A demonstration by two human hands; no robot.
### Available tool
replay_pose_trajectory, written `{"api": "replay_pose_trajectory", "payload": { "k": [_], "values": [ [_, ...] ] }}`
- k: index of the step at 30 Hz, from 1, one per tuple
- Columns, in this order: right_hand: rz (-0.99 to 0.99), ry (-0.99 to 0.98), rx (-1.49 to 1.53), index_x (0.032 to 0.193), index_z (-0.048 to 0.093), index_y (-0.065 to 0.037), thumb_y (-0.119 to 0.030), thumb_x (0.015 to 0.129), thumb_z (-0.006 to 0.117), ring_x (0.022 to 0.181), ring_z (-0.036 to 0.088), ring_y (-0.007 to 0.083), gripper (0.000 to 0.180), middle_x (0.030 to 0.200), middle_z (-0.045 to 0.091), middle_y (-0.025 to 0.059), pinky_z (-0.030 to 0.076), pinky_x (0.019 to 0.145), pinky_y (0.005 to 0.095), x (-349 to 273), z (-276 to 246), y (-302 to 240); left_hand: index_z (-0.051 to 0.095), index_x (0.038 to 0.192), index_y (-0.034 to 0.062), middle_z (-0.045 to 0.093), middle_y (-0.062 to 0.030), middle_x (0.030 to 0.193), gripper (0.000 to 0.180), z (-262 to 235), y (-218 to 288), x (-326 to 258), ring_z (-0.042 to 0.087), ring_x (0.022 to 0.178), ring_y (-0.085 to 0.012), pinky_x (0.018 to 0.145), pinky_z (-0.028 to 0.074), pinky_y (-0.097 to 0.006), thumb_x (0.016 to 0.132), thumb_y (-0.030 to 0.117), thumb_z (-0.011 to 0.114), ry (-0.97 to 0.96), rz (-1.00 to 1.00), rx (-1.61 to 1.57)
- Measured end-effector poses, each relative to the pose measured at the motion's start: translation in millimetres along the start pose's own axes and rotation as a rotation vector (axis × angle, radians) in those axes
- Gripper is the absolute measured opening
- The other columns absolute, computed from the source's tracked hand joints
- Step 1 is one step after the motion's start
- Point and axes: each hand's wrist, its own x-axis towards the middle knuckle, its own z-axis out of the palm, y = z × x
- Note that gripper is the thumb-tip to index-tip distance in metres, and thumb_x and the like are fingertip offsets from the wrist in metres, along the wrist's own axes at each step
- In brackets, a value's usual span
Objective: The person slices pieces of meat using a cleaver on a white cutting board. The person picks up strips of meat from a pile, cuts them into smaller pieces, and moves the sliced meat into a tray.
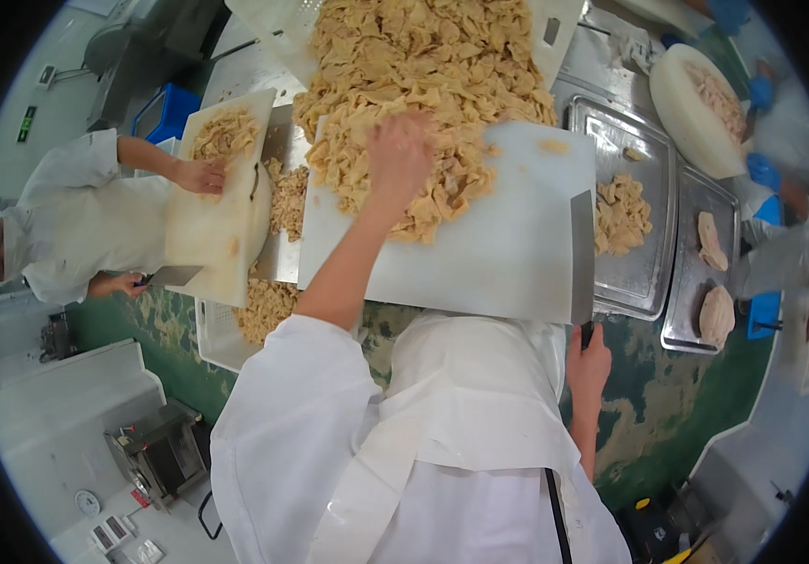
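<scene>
1. Right hand [589, 357]: I find it wrapped closed around the dark handle of the broad-bladed knife [581, 258], below the board's near edge. The blade stands along the right side of the white cutting board [508, 254]; I cannot tell whether it touches. Should the grip slip, I judge the knife could drop toward the floor [649, 404].

2. Left hand [400, 155]: bare, with fingers bent down into the pile of yellowish pieces [423, 56]. The fingertips are hidden and blurred — I cannot tell whether they pinch anything. A sweep of the blade leftward while the hand is down there could cut it.

3. The pile covers the board's far left part and runs back between the walls of a white container [562, 38]. It is heaped loosely, so I consider a hard pull likely to send pieces over the board's left edge.

4. Metal tray [630, 296], right of the board, holds a smaller heap [621, 216]. A wide rightward push could overshoot it.

5. Co-worker's knife [174, 275], at left: well apart — low risk unless somebody steps sideways.
</scene>
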Motion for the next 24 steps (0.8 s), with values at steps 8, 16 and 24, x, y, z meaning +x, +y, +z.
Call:
{"api": "replay_pose_trajectory", "payload": {
  "k": [8, 16, 24],
  "values": [
    [0.047, -0.102, 0.013, 0.111, 0.057, 0.001, -0.032, 0.097, 0.053, 0.079, 0.062, 0.0481, 0.036, 0.078, 0.065, 0.0269, 0.047, 0.066, 0.0537, 10, -8, 1, 0.071, 0.108, 0.0094, 0.07, -0.0152, 0.087, 0.038, -12, -96, 21, 0.067, 0.089, -0.027, 0.082, 0.05, -0.041, 0.078, 0.033, 0.074, -0.159, -0.207, 0.203],
    [0.004, -0.053, 0.053, 0.113, 0.058, 0.0, -0.033, 0.097, 0.054, 0.08, 0.062, 0.0486, 0.037, 0.079, 0.065, 0.0271, 0.047, 0.067, 0.0533, 12, -8, 5, 0.068, 0.104, -0.0003, 0.069, -0.0077, 0.087, 0.034, -34, -70, 18, 0.068, 0.084, -0.02, 0.074, 0.05, -0.034, 0.091, 0.031, 0.066, -0.048, -0.68, -0.933],
    [0.049, -0.018, 0.061, 0.103, 0.058, -0.002, -0.034, 0.096, 0.055, 0.078, 0.062, 0.0483, 0.034, 0.078, 0.065, 0.0256, 0.047, 0.067, 0.0534, 12, -9, 0, 0.053, 0.121, -0.0054, 0.064, -0.0059, 0.091, 0.038, -53, 18, 25, 0.069, 0.088, -0.0205, 0.079, 0.057, -0.033, 0.095, 0.02, 0.064, -0.133, -0.709, -1.412]
  ]
}}
